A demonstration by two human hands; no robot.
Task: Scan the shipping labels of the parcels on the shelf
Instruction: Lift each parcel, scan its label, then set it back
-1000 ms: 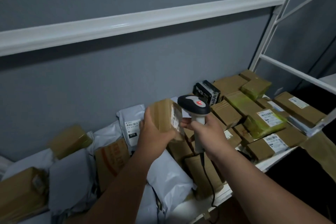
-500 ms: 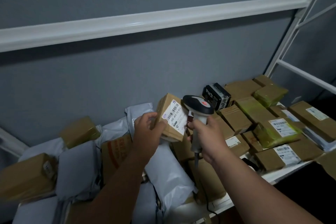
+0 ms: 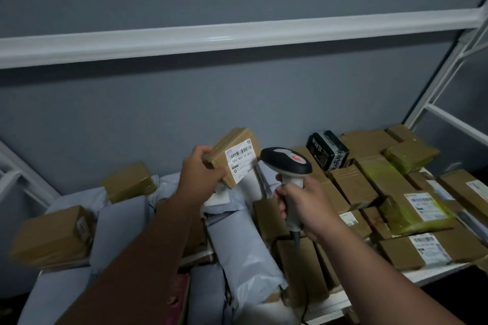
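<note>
My left hand (image 3: 202,175) grips a small brown cardboard parcel (image 3: 233,149) lifted above the shelf. Its white shipping label (image 3: 240,163) with a barcode faces me, tilted. My right hand (image 3: 306,206) grips the handle of a grey and black barcode scanner (image 3: 286,163), whose head sits just right of the label, close to the parcel. A black cable hangs from the scanner's handle. Below lie several more parcels on the white shelf (image 3: 433,273): brown boxes at right, grey poly bags (image 3: 237,253) in the middle and left.
A black box with white characters (image 3: 327,149) stands at the back. Labelled boxes (image 3: 420,245) lie near the front right edge. A white shelf beam (image 3: 237,37) runs overhead, and a white upright (image 3: 446,68) stands at right. The grey wall is behind.
The parcel has been turned so its label faces me and raised slightly. The scanner has drawn back a little to the right. The view has swung left.
</note>
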